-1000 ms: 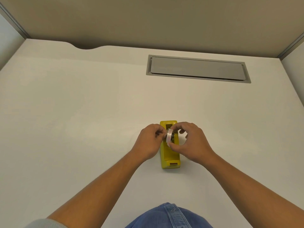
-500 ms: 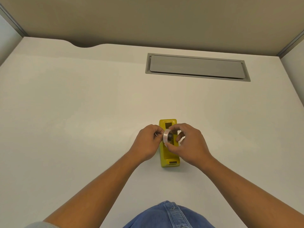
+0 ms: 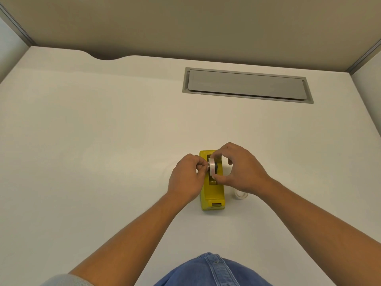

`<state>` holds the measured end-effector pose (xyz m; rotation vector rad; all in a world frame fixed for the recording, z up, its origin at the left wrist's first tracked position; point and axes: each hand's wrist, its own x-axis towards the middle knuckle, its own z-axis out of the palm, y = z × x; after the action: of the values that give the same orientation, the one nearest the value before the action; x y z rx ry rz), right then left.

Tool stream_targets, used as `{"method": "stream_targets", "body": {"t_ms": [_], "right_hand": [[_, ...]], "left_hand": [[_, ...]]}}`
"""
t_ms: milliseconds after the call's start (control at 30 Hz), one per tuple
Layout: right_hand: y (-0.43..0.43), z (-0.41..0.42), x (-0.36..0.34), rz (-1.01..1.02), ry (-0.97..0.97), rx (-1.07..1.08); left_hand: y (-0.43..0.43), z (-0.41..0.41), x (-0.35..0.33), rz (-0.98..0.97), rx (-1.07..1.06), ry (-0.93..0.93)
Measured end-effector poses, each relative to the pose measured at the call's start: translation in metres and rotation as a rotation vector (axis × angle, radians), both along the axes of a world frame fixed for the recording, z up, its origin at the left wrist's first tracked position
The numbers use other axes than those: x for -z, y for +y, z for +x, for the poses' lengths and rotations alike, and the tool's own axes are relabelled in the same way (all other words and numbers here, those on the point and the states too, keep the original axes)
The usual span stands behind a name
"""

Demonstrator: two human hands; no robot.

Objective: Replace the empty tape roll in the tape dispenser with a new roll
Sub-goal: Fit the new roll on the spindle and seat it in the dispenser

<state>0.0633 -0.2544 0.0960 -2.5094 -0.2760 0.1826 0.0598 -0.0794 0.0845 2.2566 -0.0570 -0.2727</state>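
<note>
A yellow tape dispenser (image 3: pixel 212 195) lies on the white desk, its cutter end toward me. A pale roll of tape (image 3: pixel 211 167) stands on edge over the dispenser's open well, with a dark hub showing on its right side. My right hand (image 3: pixel 239 170) pinches the roll between thumb and fingers, above and below. My left hand (image 3: pixel 188 178) presses its fingertips against the roll's left face. A small clear ring, an empty tape roll (image 3: pixel 241 194), lies flat on the desk to the right of the dispenser, partly hidden under my right wrist.
A grey cable hatch (image 3: pixel 247 85) is set into the white desk (image 3: pixel 103 141) at the back right. A beige partition runs along the far edge, with a curved cut-out at the back left. My denim-covered lap shows at the bottom.
The roll has tipped slightly and sunk closer to the dispenser's well. My right hand has shifted, and the empty ring beside the dispenser has come into sight.
</note>
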Motion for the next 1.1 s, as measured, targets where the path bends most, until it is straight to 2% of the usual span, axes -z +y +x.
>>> {"method": "stream_targets", "body": {"t_ms": [267,600,767,1100], "right_hand": [[-0.001,0.002,0.005,-0.040,-0.010,0.006],[-0.001,0.002,0.005,-0.046,0.013,0.016],[-0.003,0.000,0.006,-0.043,0.015,0.018],[-0.006,0.002,0.006,-0.041,0.026,0.032]], "left_hand": [[-0.001,0.003,0.005,0.032,-0.017,-0.032],[0.012,-0.009,0.011,-0.082,-0.136,-0.014],[0.011,-0.017,0.014,-0.093,-0.109,0.060],[0.004,-0.015,0.013,-0.070,-0.073,0.073]]}}
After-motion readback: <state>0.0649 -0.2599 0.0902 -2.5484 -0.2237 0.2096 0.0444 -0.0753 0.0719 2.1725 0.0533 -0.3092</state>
